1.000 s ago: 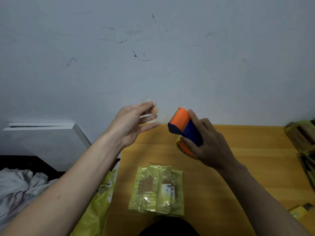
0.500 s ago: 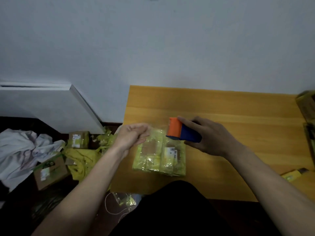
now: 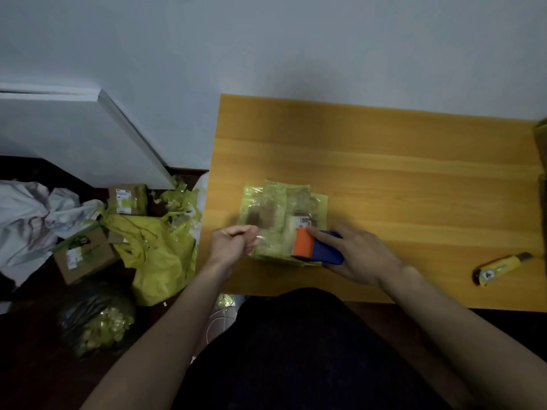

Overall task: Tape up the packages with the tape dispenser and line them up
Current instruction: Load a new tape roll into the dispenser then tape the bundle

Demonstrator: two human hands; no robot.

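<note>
A flat package (image 3: pixel 281 211) wrapped in yellow-green plastic, with a barcode label, lies near the left end of the wooden table (image 3: pixel 399 161). My right hand (image 3: pixel 355 253) grips the orange and blue tape dispenser (image 3: pixel 313 248) at the package's near right corner. My left hand (image 3: pixel 231 247) is curled at the package's near left edge and pinches the end of a clear tape strip (image 3: pixel 266 241) stretched across to the dispenser.
A yellow utility knife (image 3: pixel 500 267) lies on the table at the right. Another package (image 3: pixel 543 143) shows at the right edge. On the floor to the left are cardboard boxes (image 3: pixel 84 255), yellow plastic bags (image 3: pixel 159 255), a black bag (image 3: pixel 94 318) and white cloth (image 3: pixel 26 217).
The view tipped down from the wall to the table. Both hands came down from the air to the package, with the dispenser and tape now low over its near edge.
</note>
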